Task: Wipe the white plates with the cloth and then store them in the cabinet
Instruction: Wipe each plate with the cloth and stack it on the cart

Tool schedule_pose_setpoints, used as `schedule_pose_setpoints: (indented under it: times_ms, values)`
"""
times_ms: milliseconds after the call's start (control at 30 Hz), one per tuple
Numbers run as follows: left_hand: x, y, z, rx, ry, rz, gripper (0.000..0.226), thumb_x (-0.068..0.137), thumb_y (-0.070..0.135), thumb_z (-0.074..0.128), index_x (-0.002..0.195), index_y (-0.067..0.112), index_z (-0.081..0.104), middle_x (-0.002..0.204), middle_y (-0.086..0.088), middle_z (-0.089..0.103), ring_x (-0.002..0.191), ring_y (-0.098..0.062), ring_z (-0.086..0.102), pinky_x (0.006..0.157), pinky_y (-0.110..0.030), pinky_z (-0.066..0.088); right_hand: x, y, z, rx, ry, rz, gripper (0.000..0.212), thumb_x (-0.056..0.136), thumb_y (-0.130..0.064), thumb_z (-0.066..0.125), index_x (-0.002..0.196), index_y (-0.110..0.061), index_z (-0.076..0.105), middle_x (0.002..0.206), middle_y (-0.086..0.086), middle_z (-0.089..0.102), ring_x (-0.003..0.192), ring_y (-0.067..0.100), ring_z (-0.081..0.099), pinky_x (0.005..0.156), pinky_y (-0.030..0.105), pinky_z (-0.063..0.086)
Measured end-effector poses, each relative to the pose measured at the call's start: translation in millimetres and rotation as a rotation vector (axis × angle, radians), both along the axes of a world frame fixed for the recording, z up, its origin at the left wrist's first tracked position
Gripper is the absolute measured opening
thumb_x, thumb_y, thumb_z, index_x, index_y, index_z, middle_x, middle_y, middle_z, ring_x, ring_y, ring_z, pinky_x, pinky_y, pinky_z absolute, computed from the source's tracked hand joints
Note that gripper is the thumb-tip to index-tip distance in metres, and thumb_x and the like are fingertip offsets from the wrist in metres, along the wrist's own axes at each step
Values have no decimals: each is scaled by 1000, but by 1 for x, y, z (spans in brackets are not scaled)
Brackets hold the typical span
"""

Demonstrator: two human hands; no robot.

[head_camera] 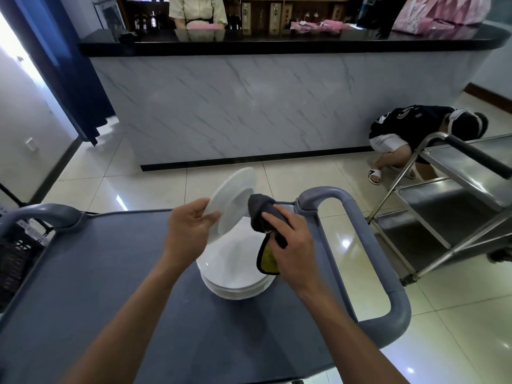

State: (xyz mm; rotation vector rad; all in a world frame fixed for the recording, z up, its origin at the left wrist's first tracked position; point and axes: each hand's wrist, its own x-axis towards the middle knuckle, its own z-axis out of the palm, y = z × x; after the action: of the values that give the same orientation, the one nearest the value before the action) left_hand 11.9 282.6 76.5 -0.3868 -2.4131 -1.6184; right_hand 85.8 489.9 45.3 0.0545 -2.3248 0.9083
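A: White plate (231, 202), tilted on edge above the grey cart (110, 273). Who has it?

B: The left hand (187, 230) does, fingers and thumb pinching its near rim. The plate stands almost upright, its face turned toward the right hand (289, 245).

A: And that hand?

B: Curled round a bunched dark grey cloth (261, 210), whose wad touches the plate's centre. A yellow, black-edged corner of the cloth hangs below the palm.

A: Anything beneath?

B: A stack of white plates (234, 275) sits on the cart top, directly under both hands, near the cart's right-hand handle (368, 245).

A: What surrounds the cart?

B: Straight ahead, a marble-patterned counter (249, 106) with a black top closes off the far side. A person in a pale shirt (198, 9) stands behind it. To the right, a steel trolley (454, 198) is parked just beside the cart, and another person crouches (415, 131) on the tiled floor between that trolley and the counter. A black crate (16, 256) sits at the cart's left edge.
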Motion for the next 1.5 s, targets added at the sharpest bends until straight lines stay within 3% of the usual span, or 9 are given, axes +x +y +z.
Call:
schedule_pose_setpoints:
  times_ms: [133, 233, 333, 500, 833, 967, 1033, 1333, 1500]
  values:
    - [3, 5, -7, -318, 179, -55, 23, 89, 6, 71, 102, 24, 78, 62, 1, 64, 55, -24, 59, 52, -37, 50, 5, 15, 4, 9, -32, -27, 50, 81, 9, 70, 126, -15, 68, 136, 6, 58, 122, 26, 52, 106, 23, 38]
    - [7, 8, -15, -476, 285, -94, 29, 85, 1, 73, 107, 19, 79, 63, -3, 68, 51, -30, 59, 50, -41, 52, 6, 22, 5, -8, -41, -47, 49, 82, 7, 69, 126, -16, 68, 136, 4, 57, 122, 25, 51, 105, 31, 43]
    - [13, 11, -27, -537, 411, -81, 33, 75, -8, 75, 98, 15, 80, 71, -1, 74, 55, -31, 66, 48, -37, 55, 8, 27, 7, -23, -45, -62, 48, 83, 7, 68, 125, -16, 69, 136, 3, 57, 122, 25, 50, 106, 37, 45]
    - [22, 14, -50, -690, 557, -103, 37, 72, -3, 61, 96, 19, 79, 82, 6, 77, 70, -22, 74, 48, -27, 50, 9, 34, 9, -21, -67, -59, 47, 84, 8, 68, 126, -14, 68, 135, 5, 57, 123, 27, 51, 105, 41, 46]
    - [36, 3, -87, -887, 615, -325, 43, 79, -3, 51, 110, 14, 76, 112, -3, 75, 103, -28, 72, 75, -37, 59, 12, 30, 5, -18, -110, -45, 47, 85, 6, 68, 126, -16, 68, 136, 3, 57, 123, 23, 50, 107, 32, 44]
    - [44, 1, -92, -954, 522, -397, 52, 63, -2, 79, 112, 15, 74, 116, -1, 73, 106, -27, 71, 76, -35, 59, 11, 26, 4, 2, -144, -34, 47, 85, 5, 69, 127, -16, 67, 136, 3, 57, 124, 22, 50, 107, 20, 37]
    - [45, 1, -92, -962, 505, -421, 53, 63, 0, 81, 113, 15, 72, 118, 0, 72, 109, -27, 70, 76, -35, 59, 11, 23, 4, -1, -163, -23, 47, 85, 5, 69, 127, -16, 67, 137, 3, 57, 126, 22, 49, 107, 16, 33]
    - [50, -6, -99, -1026, 474, -479, 59, 67, 11, 89, 122, 19, 70, 128, 3, 68, 119, -27, 66, 81, -35, 60, 13, 15, 0, -2, -176, -3, 47, 84, 8, 69, 126, -14, 69, 135, 4, 58, 123, 23, 51, 106, 20, 38]
    - [51, -7, -102, -962, 470, -484, 45, 81, 13, 80, 125, 18, 68, 133, 0, 66, 124, -28, 62, 87, -38, 58, 10, 12, -7, 7, -177, -12, 49, 83, 7, 69, 127, -15, 68, 136, 3, 58, 124, 22, 51, 107, 18, 37]
